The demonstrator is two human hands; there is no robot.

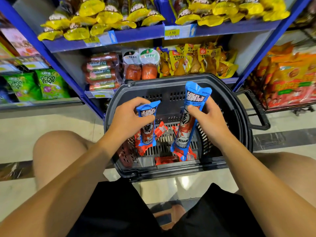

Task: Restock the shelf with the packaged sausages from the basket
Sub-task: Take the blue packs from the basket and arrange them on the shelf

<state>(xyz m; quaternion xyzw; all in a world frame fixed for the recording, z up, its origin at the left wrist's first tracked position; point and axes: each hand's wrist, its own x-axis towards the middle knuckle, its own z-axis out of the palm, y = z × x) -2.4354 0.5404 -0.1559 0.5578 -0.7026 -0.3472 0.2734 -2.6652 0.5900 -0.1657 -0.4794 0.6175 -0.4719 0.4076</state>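
**Sausages lifted over basket, one in each hand**

Basket [242, 106], black plastic with slotted walls, stood on the tiled floor right against the blue shelf [136, 34]. Left hand [127, 119] held above the basket's left half, fingers [145, 119] curled round the upper part of a blue-wrapped sausage [147, 127], pack roughly upright, its lower end hanging free over the basket floor. Right hand [207, 119] raised slightly higher over the right half, thumb and fingers pinched round the middle of a second blue-wrapped sausage [189, 120], that pack tilted, its crimped top leaning up toward the shelf, its bottom end low inside the basket. Neither pack touching the other; a clear gap between them.

Red-wrapped sausages [160, 130] lay loose on the basket floor beneath both hands, several more at the near wall.

Lower shelf level just behind the basket, filled left to right: stacked red sausage packs [101, 72], two orange packs with round white labels [141, 65], yellow chicken-leg packs [196, 60]. Upper level crowded with yellow-ended packs [109, 17], a price tag [172, 32] reading 2.50 on its edge. Green onion-ring bags [49, 82] on the neighbouring shelf to the left. Bare knees and black shorts [109, 211] at the bottom of the view.
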